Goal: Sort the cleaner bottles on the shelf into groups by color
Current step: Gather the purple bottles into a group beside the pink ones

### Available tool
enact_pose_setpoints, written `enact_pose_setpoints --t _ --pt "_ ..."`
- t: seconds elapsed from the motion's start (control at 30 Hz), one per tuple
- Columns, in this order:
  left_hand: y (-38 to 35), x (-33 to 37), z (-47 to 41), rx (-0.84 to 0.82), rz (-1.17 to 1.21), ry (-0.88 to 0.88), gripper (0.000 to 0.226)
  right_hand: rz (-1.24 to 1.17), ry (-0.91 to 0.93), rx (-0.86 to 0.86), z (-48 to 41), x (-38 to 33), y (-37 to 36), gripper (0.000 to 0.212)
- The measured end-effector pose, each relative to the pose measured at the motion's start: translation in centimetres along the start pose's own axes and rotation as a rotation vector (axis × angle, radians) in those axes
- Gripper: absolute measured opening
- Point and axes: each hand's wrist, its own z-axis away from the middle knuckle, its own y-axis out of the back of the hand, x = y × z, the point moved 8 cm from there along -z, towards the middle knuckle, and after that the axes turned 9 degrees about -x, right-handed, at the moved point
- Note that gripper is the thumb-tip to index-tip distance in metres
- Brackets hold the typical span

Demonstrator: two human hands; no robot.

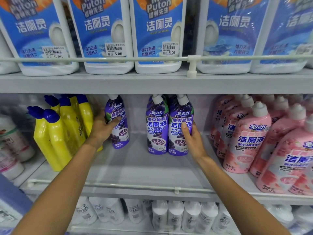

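Note:
On the middle shelf (pixel 135 168), my left hand (pixel 103 128) grips a purple cleaner bottle (pixel 119 133) that leans slightly, just right of several yellow bottles with blue caps (pixel 57 133). My right hand (pixel 193 138) holds the right one of two upright purple bottles (pixel 179 128); its twin (pixel 156 128) stands touching it on the left. A bare gap of shelf lies between the left purple bottle and this pair. Several pink bottles (pixel 249 138) are grouped at the right.
Large white toilet-cleaner jugs with blue labels (pixel 105 31) fill the shelf above, behind a rail (pixel 152 58). White bottles (pixel 169 214) stand on the shelf below. A low front rail (pixel 144 186) edges the middle shelf. White and pink bottles (pixel 11 146) sit far left.

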Motion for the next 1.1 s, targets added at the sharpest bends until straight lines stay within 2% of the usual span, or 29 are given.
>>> enact_pose_setpoints --t 0.13,0.17,0.27,0.33,0.43,0.53,0.6,0.73,0.93,1.1 --pt "-1.2 1.2 4.2 -0.209 0.150 0.059 0.037 -0.003 -0.013 -0.004 0.0 0.4 0.2 0.034" --pt "-1.6 1.7 5.5 -0.253 0.179 0.070 0.044 0.003 -0.016 0.000 0.1 0.4 0.2 0.035" --pt "-2.9 2.8 8.4 -0.386 0.230 0.069 0.088 0.017 -0.029 0.013 0.4 0.7 0.4 0.038" --pt "-4.5 3.0 9.6 -0.442 0.249 0.066 0.088 0.027 -0.024 0.021 0.6 0.6 0.4 0.039" --pt "-7.2 3.0 10.5 -0.428 0.265 0.035 0.056 0.030 -0.023 0.026 0.7 0.7 0.4 0.040" --pt "-9.2 3.3 10.9 -0.388 0.269 0.008 0.047 0.024 -0.042 0.028 0.8 1.0 0.4 0.042" --pt "-10.3 3.5 11.0 -0.383 0.274 0.009 0.051 0.032 -0.048 0.030 0.8 1.2 0.5 0.044" --pt "-12.6 3.2 11.0 -0.393 0.237 0.021 0.074 0.063 -0.067 0.024 0.6 1.6 0.6 0.049" --pt "-14.7 2.9 10.0 -0.382 0.207 0.008 0.082 0.112 -0.045 0.010 0.9 1.3 0.9 0.053" --pt "-14.8 2.4 9.4 -0.368 0.177 0.006 0.086 0.404 -0.062 -0.078 0.8 1.7 1.8 0.072"
